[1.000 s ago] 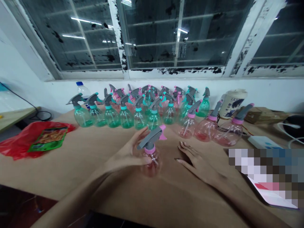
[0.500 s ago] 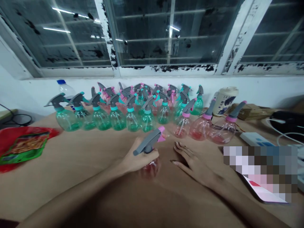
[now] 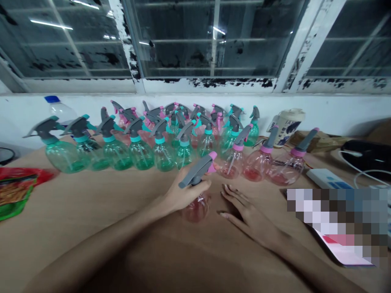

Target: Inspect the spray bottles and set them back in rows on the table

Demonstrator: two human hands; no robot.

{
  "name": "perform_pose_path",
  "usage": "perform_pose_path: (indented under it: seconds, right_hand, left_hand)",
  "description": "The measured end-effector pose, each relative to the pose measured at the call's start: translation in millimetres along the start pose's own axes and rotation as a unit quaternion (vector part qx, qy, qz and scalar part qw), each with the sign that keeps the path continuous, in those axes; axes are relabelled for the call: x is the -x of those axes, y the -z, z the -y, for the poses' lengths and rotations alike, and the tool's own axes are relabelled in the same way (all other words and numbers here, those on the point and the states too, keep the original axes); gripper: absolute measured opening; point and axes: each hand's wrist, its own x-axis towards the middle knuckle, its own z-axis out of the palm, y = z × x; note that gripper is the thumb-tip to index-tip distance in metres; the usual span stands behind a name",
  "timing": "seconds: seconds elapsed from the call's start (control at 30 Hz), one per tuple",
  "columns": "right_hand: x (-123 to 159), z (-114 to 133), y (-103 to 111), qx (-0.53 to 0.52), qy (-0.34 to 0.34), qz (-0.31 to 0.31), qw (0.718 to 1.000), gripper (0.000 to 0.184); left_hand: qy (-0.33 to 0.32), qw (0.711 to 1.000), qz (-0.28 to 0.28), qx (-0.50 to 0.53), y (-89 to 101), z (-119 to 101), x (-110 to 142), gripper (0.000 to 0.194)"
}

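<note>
On the table (image 3: 91, 199), my left hand (image 3: 183, 191) grips the pink bottle (image 3: 198, 209) round its neck; my right hand (image 3: 252, 215) lies flat, holding nothing. Moving the bottle probably needs a snug squeeze.

Cannot see neck of held pink spray bottle (image 3: 196, 211), covered by left hand (image 3: 182, 194). Cannot count rear spray bottles (image 3: 156, 116), overlapped by front green spray bottles (image 3: 142, 156). Cannot make out lower part of blue-capped bottle (image 3: 60, 109) behind them, nor pixelated screen (image 3: 348, 251). Lose part of snack packet (image 3: 14, 196) and red bag (image 3: 45, 175) at left edge.

The left hand (image 3: 179, 196) faces green bottles (image 3: 143, 158) ahead, free table (image 3: 106, 195) leftward.
</note>
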Motion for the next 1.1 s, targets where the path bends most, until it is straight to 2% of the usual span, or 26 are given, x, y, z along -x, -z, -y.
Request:
perform_pose_path:
  seconds: [0.1,0.33,0.4,0.47,0.6,0.77,0.87,0.97,1.1]
  right_hand:
    - [0.9,0.6,0.0,0.006,-0.006,0.001,1.0,0.06]
    - [3.6,-0.7,-2.2,0.005,0.0,-0.015,1.0,0.06]
    - [3.5,-1.1,-2.5,0.002,0.003,-0.016,1.0,0.06]
    - [3.3,-1.4,-2.8,-0.001,0.002,-0.02,1.0,0.06]
    - [3.1,-1.4,-4.1,-0.001,0.005,-0.027,1.0,0.06]
    - [2.7,-0.4,-4.0,-0.009,0.001,-0.028,1.0,0.06]
    - [2.8,0.4,-2.3,-0.005,-0.002,-0.015,1.0,0.062]
    - [3.2,0.3,-1.2,0.0,-0.003,-0.005,1.0,0.063]
    - [3.9,-0.5,-1.5,-0.001,-0.003,-0.007,1.0,0.063]
  left_hand:
    - [-0.021,0.999,0.011,0.043,-0.5,-0.3,-0.6,0.017]
    - [-0.024,0.997,0.018,0.065,-1.3,4.4,0.1,0.01]
    - [-0.019,0.997,0.019,0.075,-0.7,5.1,0.8,0.016]
    - [-0.006,0.998,0.02,0.062,0.0,5.0,1.8,0.021]
    - [0.013,1.0,0.009,-0.002,-0.4,2.0,5.0,0.011]
    - [0.017,0.999,-0.015,-0.045,-2.2,-1.9,7.3,0.014]
    - [-0.004,0.999,-0.002,-0.037,-1.3,-1.0,5.1,0.012]
    - [-0.032,0.999,0.028,0.013,0.3,0.9,2.1,0.022]
    - [-0.022,0.999,0.027,0.02,1.0,1.6,0.1,0.024]
